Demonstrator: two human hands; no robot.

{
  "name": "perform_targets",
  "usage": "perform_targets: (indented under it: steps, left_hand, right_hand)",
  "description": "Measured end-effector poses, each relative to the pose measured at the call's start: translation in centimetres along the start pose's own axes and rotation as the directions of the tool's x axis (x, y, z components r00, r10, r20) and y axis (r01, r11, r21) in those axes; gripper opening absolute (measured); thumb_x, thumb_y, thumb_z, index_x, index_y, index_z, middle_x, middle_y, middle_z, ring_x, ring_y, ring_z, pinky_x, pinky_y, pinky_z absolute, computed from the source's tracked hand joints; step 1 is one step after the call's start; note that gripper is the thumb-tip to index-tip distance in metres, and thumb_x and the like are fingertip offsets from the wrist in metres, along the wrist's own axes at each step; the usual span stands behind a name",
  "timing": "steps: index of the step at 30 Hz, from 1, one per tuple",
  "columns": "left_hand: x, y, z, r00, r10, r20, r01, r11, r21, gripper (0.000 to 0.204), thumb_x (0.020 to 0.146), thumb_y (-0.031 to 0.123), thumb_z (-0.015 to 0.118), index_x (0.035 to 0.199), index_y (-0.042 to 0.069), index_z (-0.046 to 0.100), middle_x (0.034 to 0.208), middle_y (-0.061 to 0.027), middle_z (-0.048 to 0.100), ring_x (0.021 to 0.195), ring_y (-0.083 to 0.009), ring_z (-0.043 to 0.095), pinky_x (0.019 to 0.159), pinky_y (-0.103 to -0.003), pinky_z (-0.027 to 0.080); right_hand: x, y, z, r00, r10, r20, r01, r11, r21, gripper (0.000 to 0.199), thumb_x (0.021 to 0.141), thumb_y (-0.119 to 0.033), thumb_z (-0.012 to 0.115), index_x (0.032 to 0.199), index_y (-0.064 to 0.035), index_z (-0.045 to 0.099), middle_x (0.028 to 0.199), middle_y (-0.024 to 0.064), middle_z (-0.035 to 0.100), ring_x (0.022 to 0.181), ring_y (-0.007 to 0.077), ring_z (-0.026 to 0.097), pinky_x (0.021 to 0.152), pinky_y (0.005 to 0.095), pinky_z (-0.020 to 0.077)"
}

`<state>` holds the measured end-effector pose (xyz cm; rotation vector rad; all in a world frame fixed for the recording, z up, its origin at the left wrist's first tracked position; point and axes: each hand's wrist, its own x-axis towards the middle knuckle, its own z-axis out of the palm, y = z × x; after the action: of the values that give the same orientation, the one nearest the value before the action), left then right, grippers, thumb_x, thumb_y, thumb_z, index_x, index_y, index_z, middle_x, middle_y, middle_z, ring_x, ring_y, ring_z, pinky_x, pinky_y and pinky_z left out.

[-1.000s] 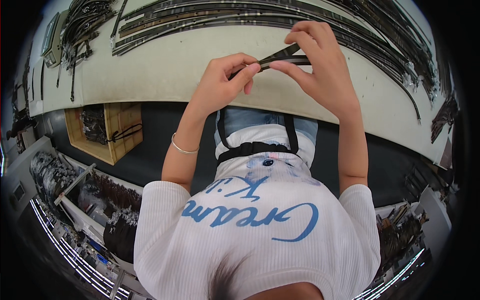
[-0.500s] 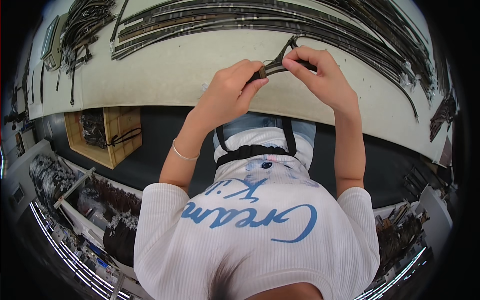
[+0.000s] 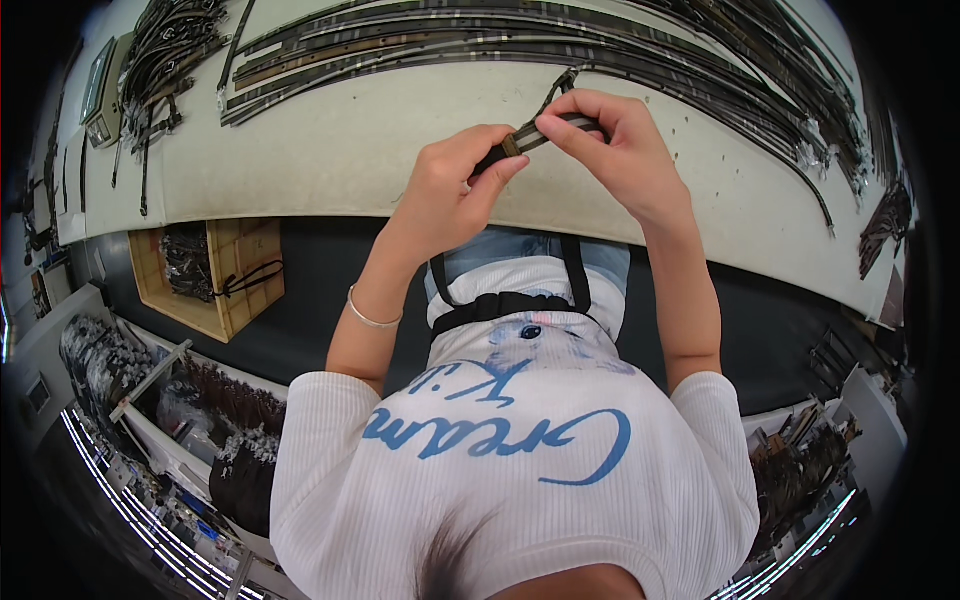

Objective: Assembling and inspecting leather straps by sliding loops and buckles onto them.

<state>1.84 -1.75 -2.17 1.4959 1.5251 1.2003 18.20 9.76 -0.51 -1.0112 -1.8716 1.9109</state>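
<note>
Above the near part of the pale table, both my hands hold a dark leather belt [image 3: 531,137]. My left hand [image 3: 450,190] pinches it between thumb and fingers, beside a brown belt loop [image 3: 511,146] that goes around the strap. To the right of the loop, my right hand [image 3: 625,155] grips the strap with thumb and forefinger. Part of the belt rises beyond my right fingers toward the rows of belts, ending near a small dark buckle-like piece [image 3: 568,76]. My fingers hide other parts of the belt.
Rows of long dark belts [image 3: 420,62] lie across the far side of the table [image 3: 300,170]. A bundle of belts [image 3: 170,55] and a boxy device [image 3: 103,95] are at the far left. Below the table's left edge stands a wooden crate [image 3: 255,260] with dark contents.
Both hands have shifted slightly left with the belt. My right hand has come closer to my left, and the strap between them looks shorter and more closed up.
</note>
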Motion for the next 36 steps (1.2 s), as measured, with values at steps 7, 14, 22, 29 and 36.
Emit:
perform_targets:
  steps: [7,14,22,29,36]
  left_hand:
    - [-0.1,0.2,-0.1,0.998,0.045,0.039,-0.046,0.998,0.039,0.021,0.084,0.002,0.063,0.104,-0.004,0.059,0.073,-0.0056,0.055,0.059,-0.0124,0.047,0.052,-0.024,0.039]
    - [-0.1,-0.4,-0.4,0.986,0.156,0.056,-0.165,0.934,0.315,0.02,0.08,0.0,0.059,0.098,-0.004,0.056,0.073,-0.0125,0.057,0.059,-0.0193,0.056,0.054,-0.029,0.047]
    - [-0.2,-0.5,-0.8,0.989,0.081,0.125,-0.109,0.966,0.233,0.02,0.081,0.002,0.058,0.099,-0.005,0.054,0.071,-0.012,0.057,0.058,-0.0206,0.058,0.054,-0.03,0.049]
    - [0.3,-0.6,-1.1,0.973,0.174,0.154,-0.215,0.923,0.318,0.016,0.081,0.007,0.06,0.091,-0.003,0.053,0.062,-0.0122,0.052,0.05,-0.0247,0.052,0.048,-0.033,0.042]
    - [0.4,-0.5,-0.9,0.976,0.164,0.142,-0.209,0.889,0.409,0.017,0.08,0.01,0.062,0.078,-0.001,0.049,0.057,-0.0114,0.049,0.047,-0.0254,0.05,0.046,-0.033,0.04]
  right_hand:
    - [-0.3,-0.6,-0.4,0.998,0.048,0.05,-0.046,0.998,-0.044,0.016,0.084,-0.017,0.07,0.088,-0.0016,0.068,0.068,-0.009,0.052,0.058,-0.0018,0.033,0.05,0.0171,0.0238]
    - [0.2,-0.3,-0.2,0.995,0.064,0.08,-0.058,0.995,-0.077,0.018,0.086,-0.019,0.068,0.092,-0.0024,0.067,0.071,-0.0066,0.053,0.061,0.002,0.04,0.054,0.019,0.0295]
    - [2.4,0.0,-2.3,0.853,-0.221,0.473,0.395,0.865,-0.308,0.02,0.092,-0.022,0.058,0.086,-0.0033,0.06,0.074,0.0009,0.05,0.068,0.0125,0.045,0.059,0.027,0.0357]
    - [2.4,0.2,-1.9,0.891,-0.173,0.42,0.269,0.946,-0.18,0.026,0.092,-0.024,0.058,0.075,-0.0037,0.058,0.061,-0.0039,0.04,0.058,0.0063,0.031,0.051,0.0255,0.0256]
    - [1.9,-0.5,-1.2,0.91,-0.132,0.392,0.191,0.975,-0.115,0.028,0.091,-0.023,0.059,0.071,-0.0044,0.052,0.06,-0.0053,0.033,0.058,0.0059,0.027,0.051,0.0261,0.0222]
